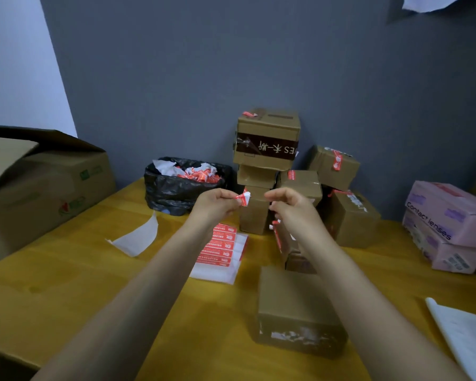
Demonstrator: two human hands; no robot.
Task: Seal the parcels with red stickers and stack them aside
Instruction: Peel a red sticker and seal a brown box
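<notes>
Left hand (217, 203) pinching a crumpled red-and-white sticker scrap (244, 198), right hand (289, 206) curled just beside it, both above a plain cardboard parcel (297, 306) on the yellow surface (94, 273).

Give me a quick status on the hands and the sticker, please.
Left hand pinching a red-and-white sticker scrap. Right hand curled beside it, grip unclear. Nearest box below, no sticker showing. Nothing blocking it.

I'm at a small parcel-packing corner. Beyond my fingers (223, 198), taped cardboard parcels (267, 138) pile against a grey wall (231, 64). Below my fingers a sheet of red stickers (221, 247) lies on the yellow table (66, 270), a black bag (173, 191) of peeled scraps sits left, and pink contact-lens cartons (445, 215) far right.
</notes>
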